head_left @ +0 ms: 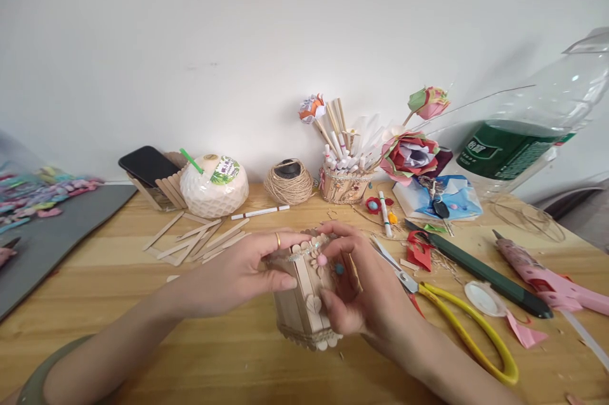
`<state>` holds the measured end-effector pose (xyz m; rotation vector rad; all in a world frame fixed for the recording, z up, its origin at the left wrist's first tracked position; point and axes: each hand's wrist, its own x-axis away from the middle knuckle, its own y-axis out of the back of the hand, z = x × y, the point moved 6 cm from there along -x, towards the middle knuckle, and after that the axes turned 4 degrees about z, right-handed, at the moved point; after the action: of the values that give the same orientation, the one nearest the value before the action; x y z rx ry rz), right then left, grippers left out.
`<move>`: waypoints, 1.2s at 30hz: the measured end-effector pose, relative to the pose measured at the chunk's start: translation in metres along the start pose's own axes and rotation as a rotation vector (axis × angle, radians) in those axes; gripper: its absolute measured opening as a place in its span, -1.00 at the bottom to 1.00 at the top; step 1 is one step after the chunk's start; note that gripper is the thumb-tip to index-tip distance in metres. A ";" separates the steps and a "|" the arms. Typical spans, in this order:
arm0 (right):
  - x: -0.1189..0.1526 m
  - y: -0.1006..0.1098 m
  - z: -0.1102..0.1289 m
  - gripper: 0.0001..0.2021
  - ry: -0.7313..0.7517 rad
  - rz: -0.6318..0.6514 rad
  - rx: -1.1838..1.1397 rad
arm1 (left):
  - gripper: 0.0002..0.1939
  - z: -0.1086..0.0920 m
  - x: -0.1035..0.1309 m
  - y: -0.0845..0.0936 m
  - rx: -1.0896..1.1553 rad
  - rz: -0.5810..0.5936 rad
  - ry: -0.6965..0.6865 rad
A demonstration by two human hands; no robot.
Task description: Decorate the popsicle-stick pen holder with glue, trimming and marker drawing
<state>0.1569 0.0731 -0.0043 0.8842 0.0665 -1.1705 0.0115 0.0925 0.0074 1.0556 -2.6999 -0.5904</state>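
Note:
Between my two hands is a small box made of wooden craft sticks [290, 306], trimmed with twine near its lower edge and with a shiny trim along the upper one. Flower shapes with a pink pompom [321, 259] and a blue pompom [339, 269] decorate its side. My left hand [259, 265] grips the box's upper left, its thumb lying across the front. On the right side, my right hand [361, 284] curls round the box, thumb on the front near a pale wooden heart-like piece [313, 305]. The box's far side is hidden.
Yellow-handled scissors [469, 322], a dark green cutter-like tool [490, 272] and a pink glue gun [537, 272] lie on the right. Loose craft sticks [190, 240], a coconut [214, 186], twine [288, 186] and a pen holder [345, 186] are behind. A large plastic bottle [514, 145] leans right.

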 end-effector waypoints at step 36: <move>-0.005 0.002 0.000 -0.72 -0.014 0.059 -0.109 | -0.48 0.002 -0.001 0.000 0.103 0.024 -0.010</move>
<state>0.1567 0.0768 -0.0008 0.7765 0.0914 -1.1074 0.0115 0.0939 0.0059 1.0460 -2.7738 -0.4588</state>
